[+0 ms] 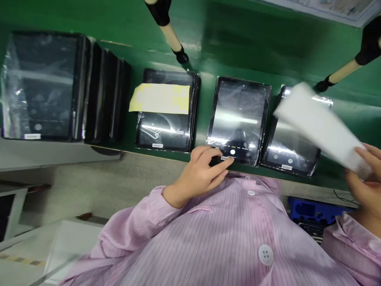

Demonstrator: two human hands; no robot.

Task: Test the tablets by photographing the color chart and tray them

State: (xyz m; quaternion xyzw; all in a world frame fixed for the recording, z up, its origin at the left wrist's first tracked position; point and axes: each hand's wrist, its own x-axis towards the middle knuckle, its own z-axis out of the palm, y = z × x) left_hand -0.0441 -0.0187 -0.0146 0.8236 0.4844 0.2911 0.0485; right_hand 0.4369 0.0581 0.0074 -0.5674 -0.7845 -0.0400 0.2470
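A tablet [239, 115] showing a camera screen lies in front of me on the green table. My left hand [202, 171] rests at its lower left edge, fingers apart and partly bent, one fingertip beside the small label and holding nothing. My right hand [364, 174] grips the end of a white card [321, 123] between thumb and fingers; the card is blurred. It hangs over another tablet [291, 139] to the right and hides part of its screen. Left of centre, a stack of tablets [160, 135] bears a yellow-edged paper [163, 98].
Several dark tablets [44, 87] in film lean over one another at the far left. Two stand legs [172, 37] [345, 73] reach down to the green table [238, 43]. A blue tray [312, 210] sits below the table edge at the right.
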